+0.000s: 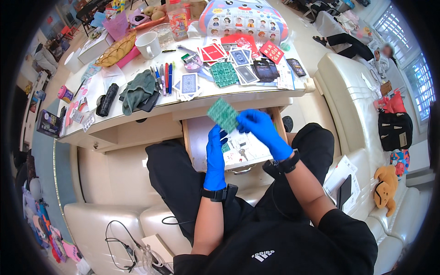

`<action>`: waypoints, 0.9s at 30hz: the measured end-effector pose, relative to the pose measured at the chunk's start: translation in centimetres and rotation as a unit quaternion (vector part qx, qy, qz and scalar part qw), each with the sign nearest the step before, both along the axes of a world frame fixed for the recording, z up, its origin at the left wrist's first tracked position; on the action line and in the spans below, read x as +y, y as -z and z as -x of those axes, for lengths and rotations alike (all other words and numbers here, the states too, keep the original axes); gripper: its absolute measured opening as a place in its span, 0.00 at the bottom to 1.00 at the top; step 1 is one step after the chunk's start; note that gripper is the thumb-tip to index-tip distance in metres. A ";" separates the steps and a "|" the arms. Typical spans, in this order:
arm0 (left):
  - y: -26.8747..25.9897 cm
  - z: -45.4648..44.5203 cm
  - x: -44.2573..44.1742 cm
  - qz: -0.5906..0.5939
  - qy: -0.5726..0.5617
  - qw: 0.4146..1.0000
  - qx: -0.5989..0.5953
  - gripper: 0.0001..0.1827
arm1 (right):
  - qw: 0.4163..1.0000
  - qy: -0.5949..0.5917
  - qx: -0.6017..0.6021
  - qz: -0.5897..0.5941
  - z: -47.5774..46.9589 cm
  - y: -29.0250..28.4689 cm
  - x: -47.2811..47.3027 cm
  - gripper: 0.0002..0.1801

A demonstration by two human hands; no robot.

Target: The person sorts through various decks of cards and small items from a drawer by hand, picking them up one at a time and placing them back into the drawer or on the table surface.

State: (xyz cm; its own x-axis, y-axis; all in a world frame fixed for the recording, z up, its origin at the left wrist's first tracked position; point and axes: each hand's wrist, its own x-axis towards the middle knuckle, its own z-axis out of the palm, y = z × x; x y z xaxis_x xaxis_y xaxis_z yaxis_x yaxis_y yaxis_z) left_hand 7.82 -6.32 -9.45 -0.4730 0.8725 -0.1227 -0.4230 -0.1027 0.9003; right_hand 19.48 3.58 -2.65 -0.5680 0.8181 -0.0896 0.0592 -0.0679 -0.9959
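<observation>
My right hand (pixel 263 132), in a blue glove, pinches a green patterned playing card (pixel 222 115) by its right side. The card is tilted above a pulled-out drawer. My left hand (pixel 215 160), also gloved in blue, is upright with its fingertips at the card's lower edge; whether it grips the card cannot be told. Inside the drawer (pixel 199 137) lie another green card piece (pixel 225 147), a key (pixel 243 153) and small items partly hidden by my hands. On the table beyond, a green-backed card stack (pixel 223 74) sits near blue-backed cards (pixel 189 84) and red-backed cards (pixel 213 52).
The white table (pixel 161 103) also holds several pens (pixel 166 79), a dark green cloth (pixel 139 91), a folded black umbrella (pixel 107 99), a white mug (pixel 148 44) and dark card packs (pixel 265 70). A person (pixel 361 51) sits at the far right. Cables (pixel 137 254) lie on the sofa.
</observation>
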 end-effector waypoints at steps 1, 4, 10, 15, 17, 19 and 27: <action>-0.6 0.5 0.0 -0.002 -0.001 1.000 -0.005 0.24 | 0.999 0.033 -0.003 -0.007 0.5 -0.7 1.2 0.12; -1.4 2.2 -0.5 -0.008 0.010 0.998 -0.054 0.22 | 0.994 0.102 -0.027 -0.034 2.2 -1.8 6.0 0.14; -2.0 3.9 -1.2 -0.032 -0.023 0.996 -0.076 0.22 | 0.977 0.186 -0.090 -0.061 5.2 -2.1 9.8 0.20; -1.9 4.7 -1.4 -0.039 -0.077 0.992 -0.089 0.21 | 0.838 0.234 -0.351 -0.346 4.3 -2.8 5.9 0.28; -1.2 5.1 -1.7 -0.035 -0.109 0.987 -0.116 0.19 | 0.874 0.216 -0.281 -0.331 2.9 -0.6 4.3 0.22; -2.3 5.3 -2.0 -0.016 -0.132 0.981 -0.141 0.19 | 0.886 0.098 -0.329 -0.312 2.0 1.0 2.5 0.19; -2.7 5.6 -2.2 0.003 -0.153 0.979 -0.136 0.17 | 0.810 -0.295 -0.346 -0.370 3.4 12.9 0.0 0.21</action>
State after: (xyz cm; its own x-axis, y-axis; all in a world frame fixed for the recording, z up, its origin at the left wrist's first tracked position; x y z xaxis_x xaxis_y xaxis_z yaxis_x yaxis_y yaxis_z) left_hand 2.24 -8.48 -6.76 -0.6616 0.6936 -0.2849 -0.5970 -0.2573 0.7599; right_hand 16.12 3.56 -15.50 -0.9032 0.3978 -0.1612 0.4250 0.7762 -0.4658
